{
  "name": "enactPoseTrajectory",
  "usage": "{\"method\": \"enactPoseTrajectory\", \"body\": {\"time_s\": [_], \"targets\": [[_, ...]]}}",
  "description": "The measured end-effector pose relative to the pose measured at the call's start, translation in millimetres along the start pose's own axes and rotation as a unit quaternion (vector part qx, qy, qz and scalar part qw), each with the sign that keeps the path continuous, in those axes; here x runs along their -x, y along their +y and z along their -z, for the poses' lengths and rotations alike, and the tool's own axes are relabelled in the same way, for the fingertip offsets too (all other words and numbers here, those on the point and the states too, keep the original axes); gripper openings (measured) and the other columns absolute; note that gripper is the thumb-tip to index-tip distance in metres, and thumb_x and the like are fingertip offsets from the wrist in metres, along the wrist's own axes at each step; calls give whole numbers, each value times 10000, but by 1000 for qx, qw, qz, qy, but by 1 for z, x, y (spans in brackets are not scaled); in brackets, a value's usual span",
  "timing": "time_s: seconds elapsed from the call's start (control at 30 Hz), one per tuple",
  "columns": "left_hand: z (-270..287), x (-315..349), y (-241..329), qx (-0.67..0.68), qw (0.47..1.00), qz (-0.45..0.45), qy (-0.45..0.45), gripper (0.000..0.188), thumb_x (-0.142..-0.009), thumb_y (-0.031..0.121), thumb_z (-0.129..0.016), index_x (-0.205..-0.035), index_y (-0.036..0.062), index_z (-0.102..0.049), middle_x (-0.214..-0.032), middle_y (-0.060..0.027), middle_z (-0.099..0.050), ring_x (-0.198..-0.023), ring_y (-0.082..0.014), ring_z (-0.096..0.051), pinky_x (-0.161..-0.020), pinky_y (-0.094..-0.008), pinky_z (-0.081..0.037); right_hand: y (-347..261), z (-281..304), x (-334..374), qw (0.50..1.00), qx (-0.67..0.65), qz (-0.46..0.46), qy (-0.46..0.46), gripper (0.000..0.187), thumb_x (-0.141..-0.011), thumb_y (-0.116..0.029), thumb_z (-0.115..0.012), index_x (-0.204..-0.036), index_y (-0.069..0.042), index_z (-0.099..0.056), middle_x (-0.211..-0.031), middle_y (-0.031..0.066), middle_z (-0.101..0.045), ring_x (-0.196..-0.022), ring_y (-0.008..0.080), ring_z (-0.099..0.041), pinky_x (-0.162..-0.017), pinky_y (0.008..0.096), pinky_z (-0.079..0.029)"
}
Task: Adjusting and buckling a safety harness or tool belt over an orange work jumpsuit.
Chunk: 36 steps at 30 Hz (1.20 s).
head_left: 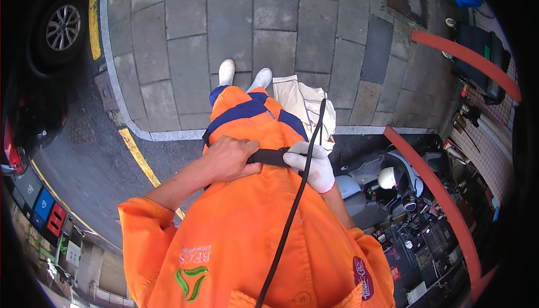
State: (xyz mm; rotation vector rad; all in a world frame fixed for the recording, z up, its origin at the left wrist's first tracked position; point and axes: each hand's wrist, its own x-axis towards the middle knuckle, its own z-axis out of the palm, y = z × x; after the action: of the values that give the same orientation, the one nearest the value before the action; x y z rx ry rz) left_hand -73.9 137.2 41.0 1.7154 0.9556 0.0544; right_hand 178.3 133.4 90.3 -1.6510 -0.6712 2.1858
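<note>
A black waist belt [269, 157] crosses the front of my orange work suit [247, 218]. My bare left hand [231, 157] is closed around its left part, with the thumb side toward the middle. My right hand [312, 165], in a white glove, pinches the belt farther right. A short span of belt shows between the two hands; whether it is fastened cannot be made out. A thin black cord [293, 210] hangs in front of the suit and passes across the gloved hand.
Beside my white boots [227, 72], a cream cloth [303, 103] lies on the paving slabs [230, 21]. A kerb separates paving from the road. Red rails [438, 195] and parked scooters [382, 187] stand at right, a car wheel [63, 27] at far left.
</note>
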Motion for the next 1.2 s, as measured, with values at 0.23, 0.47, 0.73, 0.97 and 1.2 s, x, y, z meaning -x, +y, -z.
{"method": "enactPoseTrajectory", "body": {"time_s": [0.23,0.47,0.73,0.97,1.2], "targets": [[-12,-8,0,56,996,62,-14,337,-824,324,-614,-828,-12,-594,-686,-236,-651,-680,-437,-664,-663,-538,-531,-27,-25,-6,922,362,80,114,277,-886,-312,-787,-989,-57,-751,-685,109,-667,-626,229,-695,-596,334,-528],[-7,-14,5,33,996,80,-21,359,-839,342,-625,-844,-16,-609,-713,-249,-667,-704,-443,-676,-693,-538,-540,-30,-27,-12,917,369,123,86,238,-877,-310,-776,-988,-109,-715,-665,97,-662,-605,273,-685,-569,387,-517],[-4,-17,14,-15,996,86,-34,403,-843,406,-692,-832,12,-605,-706,-218,-679,-710,-401,-698,-670,-524,-546,-25,-25,-18,824,560,84,-3,375,-872,-425,-762,-885,-59,-677,-634,138,-653,-609,330,-692,-540,423,-525],[6,-8,20,-76,997,29,5,395,-804,372,-730,-872,9,-591,-759,-174,-686,-689,-372,-704,-631,-487,-565,-38,-13,-18,906,391,-22,-160,332,-986,-280,-656,-833,15,-668,-576,148,-535,-490,233,-565,-525,354,-450],[0,-7,23,-95,995,12,10,401,-850,395,-721,-884,17,-592,-766,-147,-686,-697,-341,-717,-583,-469,-567,-31,-32,-14,899,430,55,-63,328,-983,-277,-653,-834,14,-677,-626,178,-601,-562,281,-623,-557,374,-464]]}}
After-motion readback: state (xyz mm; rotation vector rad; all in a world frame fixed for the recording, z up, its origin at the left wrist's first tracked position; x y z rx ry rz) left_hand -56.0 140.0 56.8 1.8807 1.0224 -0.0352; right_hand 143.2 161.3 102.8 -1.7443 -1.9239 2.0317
